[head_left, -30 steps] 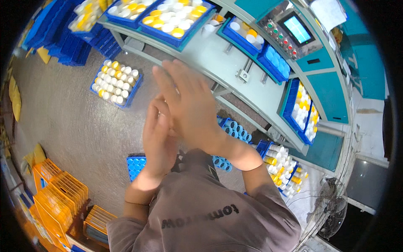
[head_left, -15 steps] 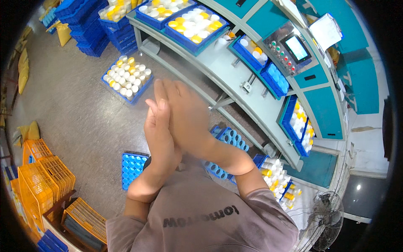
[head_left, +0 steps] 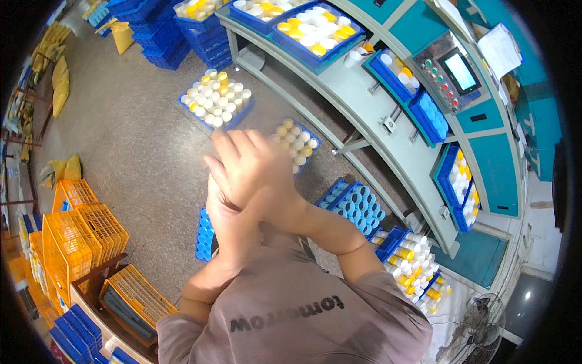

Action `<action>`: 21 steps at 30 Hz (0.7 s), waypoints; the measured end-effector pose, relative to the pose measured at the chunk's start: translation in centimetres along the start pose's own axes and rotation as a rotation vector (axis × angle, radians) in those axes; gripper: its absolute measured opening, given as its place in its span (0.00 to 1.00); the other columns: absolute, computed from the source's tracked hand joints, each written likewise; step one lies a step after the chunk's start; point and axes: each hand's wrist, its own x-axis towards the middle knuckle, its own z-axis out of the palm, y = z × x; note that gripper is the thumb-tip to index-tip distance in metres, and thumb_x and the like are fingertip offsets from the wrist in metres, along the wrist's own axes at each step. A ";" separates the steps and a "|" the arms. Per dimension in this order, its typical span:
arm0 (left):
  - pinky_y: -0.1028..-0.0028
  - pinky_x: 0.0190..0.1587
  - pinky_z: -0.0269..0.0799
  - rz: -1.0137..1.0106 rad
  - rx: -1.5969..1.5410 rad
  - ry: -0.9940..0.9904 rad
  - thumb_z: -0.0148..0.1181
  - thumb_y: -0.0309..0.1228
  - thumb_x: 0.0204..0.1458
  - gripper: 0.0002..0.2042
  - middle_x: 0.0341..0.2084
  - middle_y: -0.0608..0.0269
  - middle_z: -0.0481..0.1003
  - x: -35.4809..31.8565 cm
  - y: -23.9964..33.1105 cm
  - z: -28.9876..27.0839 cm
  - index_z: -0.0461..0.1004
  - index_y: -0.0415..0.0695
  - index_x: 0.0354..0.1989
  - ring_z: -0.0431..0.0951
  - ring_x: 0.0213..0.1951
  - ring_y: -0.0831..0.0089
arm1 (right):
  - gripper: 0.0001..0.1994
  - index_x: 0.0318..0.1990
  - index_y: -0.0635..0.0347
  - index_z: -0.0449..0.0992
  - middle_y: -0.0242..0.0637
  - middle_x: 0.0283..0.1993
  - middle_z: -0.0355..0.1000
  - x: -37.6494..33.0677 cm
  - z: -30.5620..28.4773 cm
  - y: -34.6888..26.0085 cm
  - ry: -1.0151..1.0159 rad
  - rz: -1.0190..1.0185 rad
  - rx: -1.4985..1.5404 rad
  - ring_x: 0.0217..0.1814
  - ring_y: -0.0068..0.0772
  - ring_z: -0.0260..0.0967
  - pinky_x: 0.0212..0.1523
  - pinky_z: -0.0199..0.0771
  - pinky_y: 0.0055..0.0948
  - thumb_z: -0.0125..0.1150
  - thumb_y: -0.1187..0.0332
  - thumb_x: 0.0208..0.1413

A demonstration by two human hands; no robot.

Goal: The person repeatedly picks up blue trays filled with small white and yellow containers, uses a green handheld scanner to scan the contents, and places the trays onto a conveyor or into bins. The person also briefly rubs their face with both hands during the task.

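Hands came first in the head view: the right hand lay pressed flat over the left hand, palm to palm, fingers stretched out and close together, neither one holding anything. They were raised in front of the person's chest, above the grey floor, with both forearms coming up from the grey sleeves at the lower edge.

Half a second earlier the palms had met more upright, fingertips nearly level; now the right hand had slid across and tilted toward the left, covering most of the left hand, whose fingers showed only below it. The view itself had also shifted, so the floor things sat lower in the picture.

Just beyond the fingertips lay a blue tray of white and yellow capped bottles on the floor, and a second such tray peeked out right beside the right hand. A blue empty rack sat near the right forearm. Orange wire baskets stood well apart at the left. The curved grey workbench ran along the upper right.
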 end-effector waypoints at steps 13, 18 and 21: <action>0.70 0.60 0.67 -0.108 -0.157 0.084 0.61 0.32 0.59 0.28 0.54 0.60 0.68 21.0 9.3 -17.9 0.57 0.39 0.63 0.70 0.56 0.73 | 0.18 0.45 0.58 0.76 0.35 0.34 0.69 19.3 20.1 -4.3 -0.032 -0.004 -0.014 0.35 0.35 0.70 0.29 0.74 0.30 0.63 0.55 0.52; 0.70 0.61 0.65 -0.108 -0.157 0.041 0.67 0.27 0.50 0.34 0.55 0.59 0.67 27.9 14.1 -24.6 0.55 0.39 0.63 0.70 0.57 0.72 | 0.16 0.42 0.57 0.76 0.35 0.34 0.70 27.8 26.6 -7.3 -0.004 0.000 -0.046 0.36 0.36 0.71 0.31 0.75 0.32 0.64 0.55 0.52; 0.70 0.61 0.65 -0.107 -0.130 -0.023 0.68 0.26 0.48 0.34 0.54 0.59 0.67 30.4 15.5 -27.1 0.56 0.39 0.62 0.70 0.57 0.73 | 0.15 0.40 0.56 0.76 0.35 0.35 0.70 30.5 28.8 -8.2 -0.084 0.093 -0.069 0.37 0.36 0.71 0.32 0.76 0.34 0.64 0.55 0.53</action>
